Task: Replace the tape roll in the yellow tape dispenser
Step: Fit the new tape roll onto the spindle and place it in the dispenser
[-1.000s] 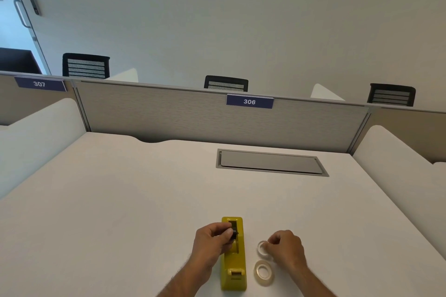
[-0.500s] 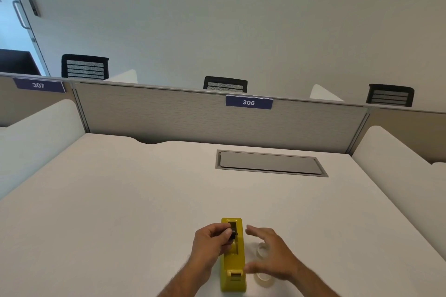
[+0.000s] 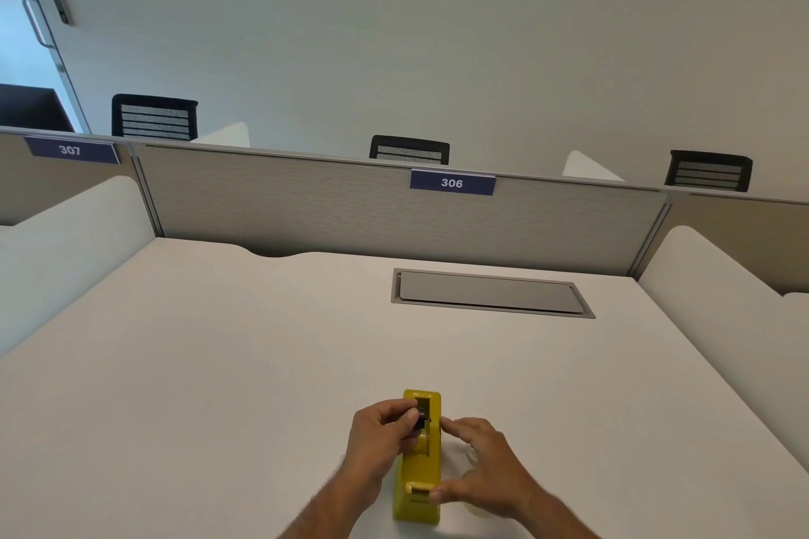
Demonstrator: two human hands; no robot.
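The yellow tape dispenser [image 3: 419, 477] stands on the white desk [image 3: 219, 385] near its front edge, lengthwise away from me. My left hand [image 3: 380, 442] pinches a small black spool core [image 3: 419, 419] at the dispenser's slot. My right hand [image 3: 483, 470] rests against the dispenser's right side, fingers spread, thumb at the cutter end and fingertips near the slot. The two clear tape rolls are mostly hidden under my right hand; only a faint edge of one [image 3: 475, 509] shows.
A grey cable hatch [image 3: 490, 292] is set into the desk at the back right. A grey partition [image 3: 306, 210] with a "306" label closes the far side. White side dividers [image 3: 722, 298] flank the desk. Black chair backs rise behind the partition.
My right hand let go of a tape roll on the desk, moved left and opened against the dispenser's right side. My left hand kept its pinch on the black core.
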